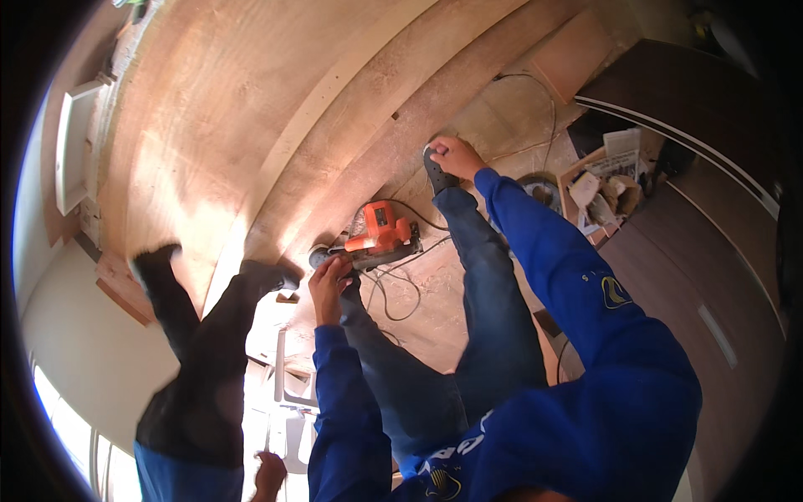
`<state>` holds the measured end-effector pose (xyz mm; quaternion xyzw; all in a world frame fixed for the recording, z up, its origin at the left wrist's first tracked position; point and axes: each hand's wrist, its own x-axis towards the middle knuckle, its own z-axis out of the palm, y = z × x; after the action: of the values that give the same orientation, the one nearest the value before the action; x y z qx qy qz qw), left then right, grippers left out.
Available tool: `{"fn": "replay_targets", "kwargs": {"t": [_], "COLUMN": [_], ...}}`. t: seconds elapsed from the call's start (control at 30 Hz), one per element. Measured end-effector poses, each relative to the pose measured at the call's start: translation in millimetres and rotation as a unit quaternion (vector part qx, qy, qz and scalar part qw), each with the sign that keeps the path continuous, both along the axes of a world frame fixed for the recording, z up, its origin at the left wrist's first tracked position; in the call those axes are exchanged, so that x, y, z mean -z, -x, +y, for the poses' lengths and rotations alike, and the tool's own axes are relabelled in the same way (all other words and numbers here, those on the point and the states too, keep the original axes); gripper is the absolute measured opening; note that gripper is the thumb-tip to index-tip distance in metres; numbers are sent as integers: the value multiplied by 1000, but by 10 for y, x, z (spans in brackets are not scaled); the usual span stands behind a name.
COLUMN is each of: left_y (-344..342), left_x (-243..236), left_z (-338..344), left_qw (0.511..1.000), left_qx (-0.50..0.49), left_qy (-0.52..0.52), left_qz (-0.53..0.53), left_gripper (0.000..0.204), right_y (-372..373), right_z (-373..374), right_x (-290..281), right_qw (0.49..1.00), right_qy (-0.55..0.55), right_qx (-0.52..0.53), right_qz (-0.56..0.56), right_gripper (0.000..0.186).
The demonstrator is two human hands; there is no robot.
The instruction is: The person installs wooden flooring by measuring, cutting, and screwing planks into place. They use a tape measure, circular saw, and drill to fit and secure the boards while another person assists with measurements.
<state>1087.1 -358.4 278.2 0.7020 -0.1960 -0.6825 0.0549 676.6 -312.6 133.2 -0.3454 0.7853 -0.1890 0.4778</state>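
Note:
My right hand (457, 157) is at the toe of my right dark shoe (438, 175), with its fingers bent together; whatever may be between them is too small to make out. My left hand (328, 289) is low beside my left shoe (318, 254), its thumb and fingers drawn together, and I cannot make out anything in them. Just right of the left hand, an orange-red corded power tool (386, 230) with a dark base lies on the wooden sheet. Its black cable (416, 299) loops over the surface between my legs.
Large wooden sheets (335, 92) overlap ahead. Another person in dark trousers (205, 368) stands at the left, one hand (269, 475) low. An open box (600, 197) of mixed items stands at right, near dark brown panels (682, 109). Several pale frames (293, 376) are behind my left arm.

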Motion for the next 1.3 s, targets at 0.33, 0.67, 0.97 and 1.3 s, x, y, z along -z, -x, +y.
{"fn": "replay_targets", "kwargs": {"t": [0.33,0.67,0.97,1.3], "left_y": [336,371,-18,-416], "left_x": [3228,3675,3802,3748], "left_z": [113,73,59,116], "left_qw": [917,853,787,697], "left_qx": [-392,-515,-607,-690], "left_qy": [30,76,80,102], "left_qz": [59,23,79,166], "left_gripper": [52,59,56,20], "right_y": [-292,-479,-445,-277], "right_z": [-575,-635,-665,-652], "right_x": [2062,2530,2437,2612], "right_qw": [994,988,991,962], "right_qy": [75,121,95,129], "right_qx": [80,89,84,236], "right_qz": [-11,34,34,-38], "right_gripper": [38,25,21,16]}}
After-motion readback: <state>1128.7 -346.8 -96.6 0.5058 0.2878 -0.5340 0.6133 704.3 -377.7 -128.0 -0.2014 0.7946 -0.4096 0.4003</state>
